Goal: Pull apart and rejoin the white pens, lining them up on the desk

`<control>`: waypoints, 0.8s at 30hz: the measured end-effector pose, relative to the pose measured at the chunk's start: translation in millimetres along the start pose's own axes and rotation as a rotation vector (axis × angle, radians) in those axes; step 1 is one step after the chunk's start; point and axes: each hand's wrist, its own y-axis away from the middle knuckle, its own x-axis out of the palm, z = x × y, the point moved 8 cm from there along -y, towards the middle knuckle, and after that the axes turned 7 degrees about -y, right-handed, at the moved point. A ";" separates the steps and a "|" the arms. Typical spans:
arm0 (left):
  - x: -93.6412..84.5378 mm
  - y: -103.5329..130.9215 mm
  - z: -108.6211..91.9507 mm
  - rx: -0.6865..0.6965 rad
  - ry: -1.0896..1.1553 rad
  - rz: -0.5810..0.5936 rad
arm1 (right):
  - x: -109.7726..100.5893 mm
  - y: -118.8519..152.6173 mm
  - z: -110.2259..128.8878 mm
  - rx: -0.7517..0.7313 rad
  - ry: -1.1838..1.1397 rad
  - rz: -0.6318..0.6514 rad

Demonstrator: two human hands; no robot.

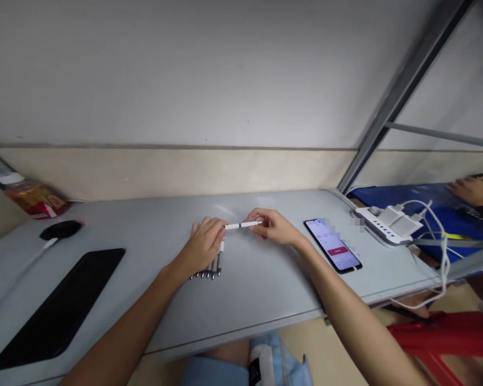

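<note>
A white pen (235,225) with a dark band is held nearly level just above the grey desk. My right hand (271,226) pinches its right end between thumb and fingers. At the pen's left end are the closed fingertips of my left hand (205,244), which hide that end. Under and in front of my left hand lies a row of several pens (214,268), side by side, their silver tips toward me. The palm covers most of their length, so I cannot tell whether it touches them.
On the grey desk (265,300), a phone (333,246) shows a timer, beside a power strip (388,226) with white cables. To the left are a black flat pad (60,308), a black round object (60,230) and a bottle (34,198). Beyond the metal post (370,142) is another person's hand (473,191).
</note>
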 end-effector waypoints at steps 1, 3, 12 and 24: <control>-0.2 0.0 0.6 -0.004 0.000 -0.003 | 1.1 0.4 -0.7 0.021 0.009 0.010; -0.5 -0.3 1.7 -0.009 -0.007 -0.007 | 2.5 0.9 -2.7 0.059 0.033 0.020; -0.3 -0.5 -1.4 0.002 -0.002 0.006 | -7.5 -0.9 -0.9 -0.003 0.124 -0.105; -0.9 -1.6 1.4 -0.003 -0.025 -0.001 | 2.5 0.0 10.1 -0.055 0.260 -0.082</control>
